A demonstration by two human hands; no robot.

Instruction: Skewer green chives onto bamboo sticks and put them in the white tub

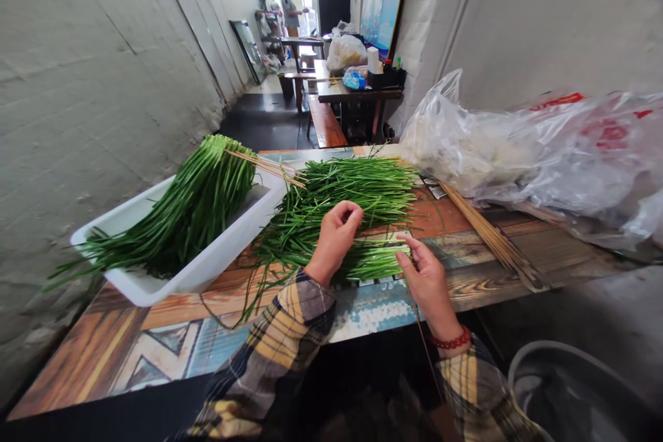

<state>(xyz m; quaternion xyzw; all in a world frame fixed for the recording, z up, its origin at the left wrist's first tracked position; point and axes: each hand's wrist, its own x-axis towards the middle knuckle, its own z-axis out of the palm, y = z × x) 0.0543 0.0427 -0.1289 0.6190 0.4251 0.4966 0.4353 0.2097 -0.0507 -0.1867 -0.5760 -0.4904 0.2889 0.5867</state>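
left hand (335, 231): fingertips drawn together, pinching a few stems at the near edge of the chives (357, 186); wrist raised, likely so the stems lift free of the heap
right hand (425, 276): fingers curled, thumb on top, closed on a thin skewer (422, 331) that runs down past the table edge; it also touches the end of the bundle (376, 257)
bundle: short row of stems, pale ends lined up, lying flat between the two hands, seemingly kept square by the right hand
chives: loose fan in mid-table, just ahead of both hands, tips pointing away to the right
tray (207, 269): white, at the left, one corner over the table edge; a second heap (191, 214) drapes across it, with sticks showing at its far end
sticks (492, 238): spare bamboo ones in a slanted row right of the right hand, within easy reach
bags (518, 145): clear plastic, slumped against the right wall
table (170, 331): wood with printed coloured patterns, narrow, set between two pale walls
tub (570, 373): grey, on the floor at lower right
room: long passage; more tables (352, 91) and a bench (325, 123) beyond, a person (289, 7) standing far off by the bright doorway
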